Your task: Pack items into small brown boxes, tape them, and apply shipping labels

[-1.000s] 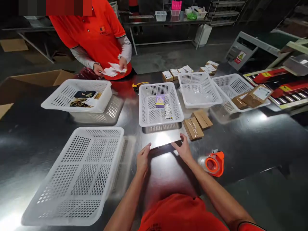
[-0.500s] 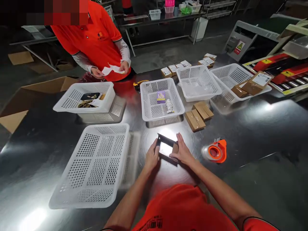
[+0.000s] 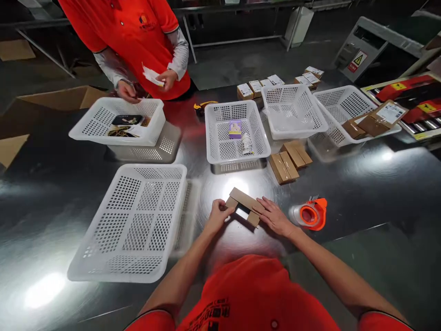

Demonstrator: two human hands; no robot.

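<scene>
A small brown cardboard box stands on the metal table in front of me, its end flaps and far long flap folded inward. Bright table shows through the gap between the flaps. My left hand is closed on the left end, thumb by the end flap. My right hand grips the right end, its fingers stretched over the long flap. To the right of that hand lies an orange tape dispenser with a clear roll. Beyond the box, a white basket contains a purple box and a white bottle.
A large white basket stands left of my arms. Two closed cardboard boxes lie beyond my right hand. More baskets and labelled parcels stand farther back. Across the table, a co-worker holds paper slips beside another basket.
The box's flaps, upright before, are now folded inward, and my right hand has moved onto the long flap. The co-worker's one hand has lowered to the basket. My view has tilted down.
</scene>
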